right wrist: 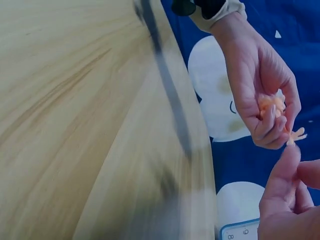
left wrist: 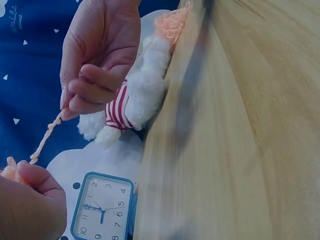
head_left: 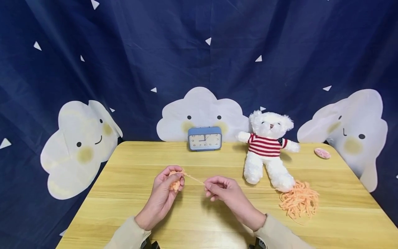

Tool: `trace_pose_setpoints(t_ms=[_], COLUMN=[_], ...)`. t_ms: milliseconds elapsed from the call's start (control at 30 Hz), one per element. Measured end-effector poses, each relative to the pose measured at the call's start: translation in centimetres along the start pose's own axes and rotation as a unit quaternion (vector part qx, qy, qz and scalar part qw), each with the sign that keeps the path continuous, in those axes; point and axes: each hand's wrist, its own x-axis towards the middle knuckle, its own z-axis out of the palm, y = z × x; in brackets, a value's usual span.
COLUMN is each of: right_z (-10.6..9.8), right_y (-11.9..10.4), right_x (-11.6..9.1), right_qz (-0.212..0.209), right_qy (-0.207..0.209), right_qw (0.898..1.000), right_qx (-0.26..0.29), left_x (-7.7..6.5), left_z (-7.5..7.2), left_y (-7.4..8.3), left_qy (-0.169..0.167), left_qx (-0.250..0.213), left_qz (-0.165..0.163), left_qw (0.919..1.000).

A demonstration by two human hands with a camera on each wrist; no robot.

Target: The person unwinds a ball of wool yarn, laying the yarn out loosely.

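Note:
A small bundle of peach yarn (head_left: 175,186) sits in my left hand (head_left: 162,194), gripped between thumb and curled fingers. From it a short yarn strand (head_left: 194,178) stretches to my right hand (head_left: 229,195), whose thumb and forefinger pinch it. In the left wrist view this strand (left wrist: 46,139) looks looped and knotted along its length. The right wrist view shows the bundle (right wrist: 272,104) tucked inside the left palm, partly hidden by the fingers. A thin line of yarn runs on from my right hand to a loose yarn heap (head_left: 300,200) at the right.
A white teddy bear (head_left: 265,147) in a striped top sits at the back right, one foot against the yarn heap. Behind my hands stands a blue clock (head_left: 205,139). A small pink oval item (head_left: 322,153) lies near the wooden table's (head_left: 118,207) back right corner.

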Motion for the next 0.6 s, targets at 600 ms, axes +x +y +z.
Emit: trace_pose_setpoints(t_ms=[600], right_z=[-5.0], right_y=[-2.2], right_x=[-1.9], right_qz=[-0.017], right_qy=[0.069], right_qw=[0.997], right_qx=[-0.006], left_x=[-0.2], left_z=[-0.5], left_y=[0.2], left_qy=[0.002], left_qx=[0.018], left_qz=[0.023], left_qw=[0.9996])
